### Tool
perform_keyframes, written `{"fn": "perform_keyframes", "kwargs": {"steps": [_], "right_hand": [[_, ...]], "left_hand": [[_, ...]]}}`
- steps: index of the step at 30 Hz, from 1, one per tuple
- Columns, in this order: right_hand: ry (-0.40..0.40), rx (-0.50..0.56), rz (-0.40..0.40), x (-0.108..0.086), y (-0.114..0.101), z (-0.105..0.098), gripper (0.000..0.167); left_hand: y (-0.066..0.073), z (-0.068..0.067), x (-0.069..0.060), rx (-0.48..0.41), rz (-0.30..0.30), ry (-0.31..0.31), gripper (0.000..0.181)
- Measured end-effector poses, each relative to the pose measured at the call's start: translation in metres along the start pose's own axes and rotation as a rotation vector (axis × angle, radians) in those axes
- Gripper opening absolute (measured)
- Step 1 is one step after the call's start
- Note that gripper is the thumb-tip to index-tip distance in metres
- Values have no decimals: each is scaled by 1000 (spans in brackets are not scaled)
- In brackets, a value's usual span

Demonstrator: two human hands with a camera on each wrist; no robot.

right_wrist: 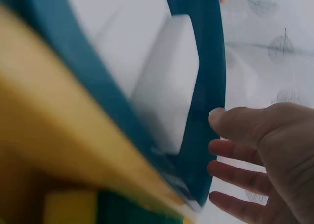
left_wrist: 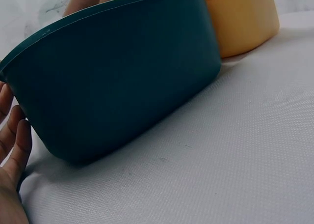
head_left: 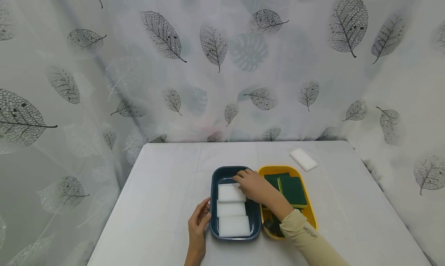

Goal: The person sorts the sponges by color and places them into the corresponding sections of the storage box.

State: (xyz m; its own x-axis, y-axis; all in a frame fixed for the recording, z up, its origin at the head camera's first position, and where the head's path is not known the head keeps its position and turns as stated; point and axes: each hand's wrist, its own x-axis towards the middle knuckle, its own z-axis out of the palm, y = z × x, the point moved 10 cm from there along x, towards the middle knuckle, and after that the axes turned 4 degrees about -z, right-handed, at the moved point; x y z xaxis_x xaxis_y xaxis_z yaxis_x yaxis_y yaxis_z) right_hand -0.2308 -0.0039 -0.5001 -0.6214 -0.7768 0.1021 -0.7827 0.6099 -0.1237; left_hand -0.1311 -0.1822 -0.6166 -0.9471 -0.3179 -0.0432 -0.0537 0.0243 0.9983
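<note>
A dark blue tub (head_left: 255, 219) holds several white sponge-like blocks (head_left: 234, 226) laid in a row from its near end. My left hand (head_left: 198, 223) rests its fingers against the tub's left outer wall. Reaching over the tub's far end is my right hand (head_left: 255, 186), near the farthest white block (head_left: 231, 192). The right wrist view shows that hand (right_wrist: 289, 155) with thumb and fingers apart beside the tub's rim, nothing between them. Right of the tub, a yellow tub (head_left: 313, 219) holds green pads with yellow edges (head_left: 293, 190), partly hidden by my right forearm.
Alone on the white table (head_left: 167, 188) lies another white block (head_left: 303, 159), beyond the yellow tub to the right. The two tubs stand side by side. A leaf-patterned curtain (head_left: 194, 84) hangs behind the table.
</note>
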Motion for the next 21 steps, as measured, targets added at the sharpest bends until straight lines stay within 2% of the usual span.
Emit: {"fn": "perform_keyframes", "kwargs": {"steps": [6, 16, 21], "right_hand": [[2, 55, 43, -4, 24, -17, 41], [13, -49, 87, -18, 71, -34, 43], [-11, -27, 145, -28, 101, -37, 45]], "left_hand": [[-1, 0, 1, -2, -5, 5, 42], [-4, -1, 1, 8, -18, 10, 42], [-5, -1, 2, 8, -17, 12, 42]]}}
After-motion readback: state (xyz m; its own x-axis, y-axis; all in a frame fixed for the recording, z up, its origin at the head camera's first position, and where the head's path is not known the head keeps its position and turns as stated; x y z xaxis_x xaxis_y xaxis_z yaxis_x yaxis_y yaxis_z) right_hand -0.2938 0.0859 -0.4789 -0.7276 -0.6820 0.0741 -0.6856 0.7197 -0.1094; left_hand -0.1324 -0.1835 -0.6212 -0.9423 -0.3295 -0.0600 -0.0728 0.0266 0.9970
